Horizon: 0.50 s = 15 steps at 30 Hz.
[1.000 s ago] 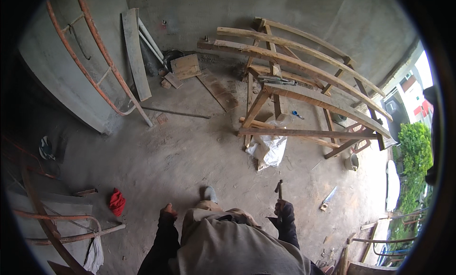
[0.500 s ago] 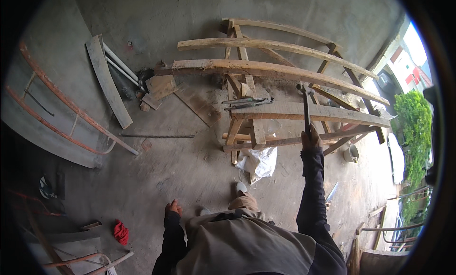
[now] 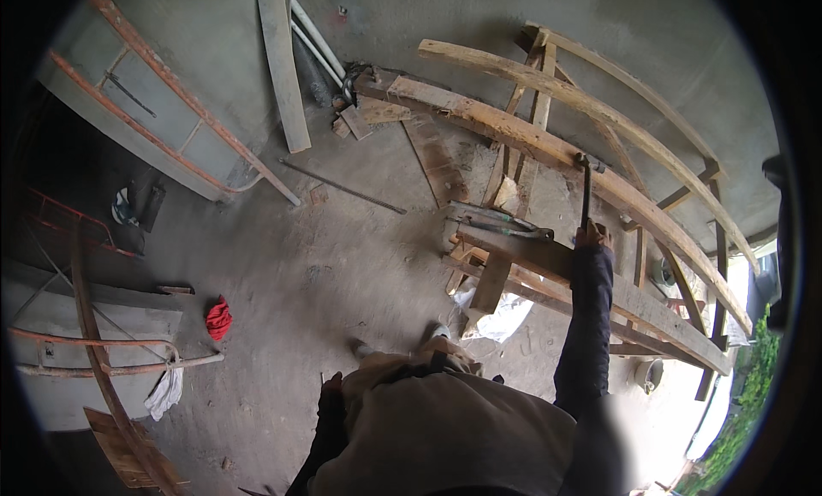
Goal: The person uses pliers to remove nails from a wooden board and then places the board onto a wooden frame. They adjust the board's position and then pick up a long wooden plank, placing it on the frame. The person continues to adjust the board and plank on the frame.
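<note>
My right hand (image 3: pixel 592 233) is closed round the handle of a hammer (image 3: pixel 586 195), arm stretched forward. The hammer's head overlaps the middle beam (image 3: pixel 479 124) of a wooden trestle stand in this view; whether they touch I cannot tell. Below that hand runs the nearer plank (image 3: pixel 651 314), partly covered by my sleeve. On its left end lies a long-armed metal tool (image 3: pixel 501 220) of a kind I cannot make out. My left hand (image 3: pixel 332 385) hangs low beside my body, dark, its fingers not clear.
Another beam (image 3: pixel 599 111) crosses the stand nearer the wall. A white sack (image 3: pixel 501 318) lies under the planks, with a bucket (image 3: pixel 649 374) to the right. A steel bar (image 3: pixel 342 186), a red cloth (image 3: pixel 218 318) and orange scaffold frames (image 3: pixel 163 77) are on the left.
The view has turned rightward, so the stand appears tilted and the left-hand scaffolding shows more. My right hand still holds the hammer, now over the plank's middle, its head overlapping the middle beam.
</note>
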### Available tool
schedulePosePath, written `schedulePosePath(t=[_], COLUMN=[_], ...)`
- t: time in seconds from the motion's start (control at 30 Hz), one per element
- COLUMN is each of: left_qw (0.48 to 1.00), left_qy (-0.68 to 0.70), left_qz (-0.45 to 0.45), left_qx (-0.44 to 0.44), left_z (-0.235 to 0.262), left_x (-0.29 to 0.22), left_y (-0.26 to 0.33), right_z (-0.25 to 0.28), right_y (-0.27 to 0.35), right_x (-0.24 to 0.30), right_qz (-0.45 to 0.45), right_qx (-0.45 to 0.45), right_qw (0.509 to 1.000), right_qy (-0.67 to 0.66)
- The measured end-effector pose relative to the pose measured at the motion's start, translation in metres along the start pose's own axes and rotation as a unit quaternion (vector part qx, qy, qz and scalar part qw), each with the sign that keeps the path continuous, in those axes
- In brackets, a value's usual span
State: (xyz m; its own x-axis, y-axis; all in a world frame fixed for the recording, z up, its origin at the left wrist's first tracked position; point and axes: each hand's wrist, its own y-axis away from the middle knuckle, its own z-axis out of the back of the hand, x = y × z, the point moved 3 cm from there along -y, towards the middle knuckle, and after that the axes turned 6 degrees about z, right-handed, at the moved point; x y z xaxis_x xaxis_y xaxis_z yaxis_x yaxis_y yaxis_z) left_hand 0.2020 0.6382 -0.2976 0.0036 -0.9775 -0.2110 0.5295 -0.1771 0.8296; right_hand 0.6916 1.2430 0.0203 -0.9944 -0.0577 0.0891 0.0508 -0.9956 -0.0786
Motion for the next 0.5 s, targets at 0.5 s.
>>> schedulePosePath(t=[0.5], left_qw=[0.929], left_qy=[0.366], left_qz=[0.043], left_qx=[0.023], left_z=[0.002], left_x=[-0.094], left_y=[0.064], right_z=[0.041], right_y=[0.019], right_x=[0.093], right_qz=[0.417], right_qx=[0.044], right_qw=[0.900], right_qy=[-0.117])
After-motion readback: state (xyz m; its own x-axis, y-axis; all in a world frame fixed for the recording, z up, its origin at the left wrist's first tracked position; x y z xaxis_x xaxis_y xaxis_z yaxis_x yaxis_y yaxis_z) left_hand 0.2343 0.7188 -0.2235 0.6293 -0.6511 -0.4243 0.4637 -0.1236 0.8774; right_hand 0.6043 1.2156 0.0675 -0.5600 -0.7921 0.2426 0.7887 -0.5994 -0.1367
